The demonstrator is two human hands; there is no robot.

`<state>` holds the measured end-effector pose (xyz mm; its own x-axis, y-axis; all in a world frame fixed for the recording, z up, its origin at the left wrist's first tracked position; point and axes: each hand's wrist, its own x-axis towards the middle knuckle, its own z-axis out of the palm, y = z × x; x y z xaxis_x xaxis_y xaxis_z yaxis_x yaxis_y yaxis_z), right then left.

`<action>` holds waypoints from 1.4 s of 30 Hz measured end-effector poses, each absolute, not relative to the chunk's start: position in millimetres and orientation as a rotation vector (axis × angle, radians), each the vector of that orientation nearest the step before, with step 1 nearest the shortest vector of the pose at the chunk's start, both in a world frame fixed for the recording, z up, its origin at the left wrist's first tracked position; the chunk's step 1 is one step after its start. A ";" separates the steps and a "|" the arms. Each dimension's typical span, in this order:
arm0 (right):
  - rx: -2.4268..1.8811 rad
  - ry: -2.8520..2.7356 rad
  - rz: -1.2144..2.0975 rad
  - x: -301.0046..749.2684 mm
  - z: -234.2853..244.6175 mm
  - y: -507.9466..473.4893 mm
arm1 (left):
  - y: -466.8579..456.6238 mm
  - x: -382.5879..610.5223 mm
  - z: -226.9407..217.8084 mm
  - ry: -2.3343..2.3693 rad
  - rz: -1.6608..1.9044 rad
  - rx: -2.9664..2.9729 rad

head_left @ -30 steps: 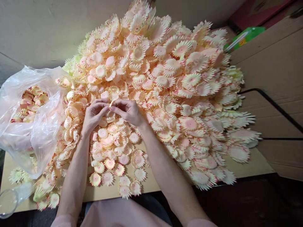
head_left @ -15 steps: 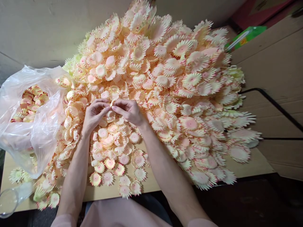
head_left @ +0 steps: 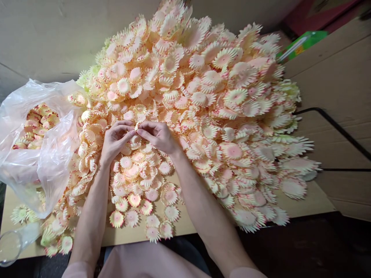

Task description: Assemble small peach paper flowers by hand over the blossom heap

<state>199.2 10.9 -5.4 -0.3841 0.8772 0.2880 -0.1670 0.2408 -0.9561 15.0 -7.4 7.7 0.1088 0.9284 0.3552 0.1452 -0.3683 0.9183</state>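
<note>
My left hand [head_left: 116, 139] and my right hand [head_left: 155, 135] meet in front of me, both with thumb and fingers pinched. Between their fingertips is a small artificial flower petal piece [head_left: 137, 126], pale with a fringed edge, mostly covered by the fingers. Beneath and all around my hands lies a large heap of similar fringed petal pieces [head_left: 199, 99], cream to pale pink with red-tipped edges. Closer to me, between my forearms, loose petal pieces [head_left: 132, 218] lie flat on the wooden table [head_left: 185, 227].
On the left a clear plastic bag [head_left: 55, 162] holds more petal pieces. A transparent cup [head_left: 17, 243] lies on its side at the near left corner. Cardboard [head_left: 333, 85] stands at the right, with a black bar [head_left: 344, 129] before it and a green packet [head_left: 304, 44] behind the heap.
Both hands keep the same pinch in nearly the same place. The view shifts very slightly; nothing else visibly moves.
</note>
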 end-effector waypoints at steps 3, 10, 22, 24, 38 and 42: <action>-0.684 -1.534 1.327 199.5 -5.2 11.1 | -7.8 15.4 7.7 1.075 1.333 1.648; -0.675 -1.537 1.332 199.3 -5.4 10.8 | -7.0 15.3 6.6 1.044 1.343 1.657; -0.686 -1.564 1.364 199.7 -5.9 11.1 | -7.2 15.6 6.5 1.021 1.336 1.621; -0.707 -1.597 1.347 199.5 -6.4 11.5 | -7.2 15.9 6.5 1.024 1.338 1.613; -0.768 -1.509 1.198 200.0 -10.5 18.2 | -5.0 14.0 2.7 1.042 1.334 1.294; -0.761 -1.369 1.285 198.4 -19.2 24.4 | -2.1 13.2 -1.1 1.042 1.382 1.165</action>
